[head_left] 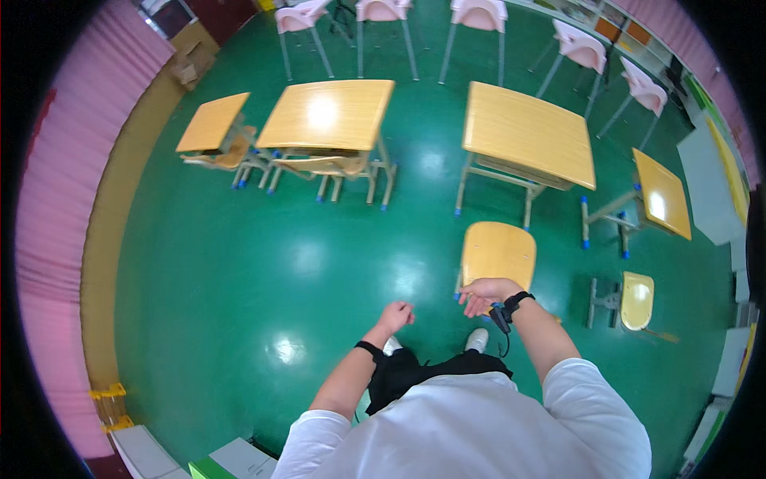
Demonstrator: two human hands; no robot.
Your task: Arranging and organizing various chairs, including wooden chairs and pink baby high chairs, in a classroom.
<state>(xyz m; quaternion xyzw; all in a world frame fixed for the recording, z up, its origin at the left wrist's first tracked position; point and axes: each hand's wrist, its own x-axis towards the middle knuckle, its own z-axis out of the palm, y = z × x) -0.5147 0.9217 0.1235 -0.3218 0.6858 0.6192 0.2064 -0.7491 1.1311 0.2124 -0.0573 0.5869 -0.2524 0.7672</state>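
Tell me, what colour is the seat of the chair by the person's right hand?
Yellow wood, the chair seat beside the right hand; head view.

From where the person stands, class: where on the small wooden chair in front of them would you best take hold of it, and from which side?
Grip the near edge of the wooden chair, probably its backrest top, from the person's own side. That rim faces them, and the right hand is already at it, while the left hand hangs free.

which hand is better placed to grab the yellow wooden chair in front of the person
Right. The right hand hangs open at the near edge of the yellow wooden chair, touching it or nearly so. The left hand is loosely curled over bare green floor, off to the chair's left and clearly apart from it.
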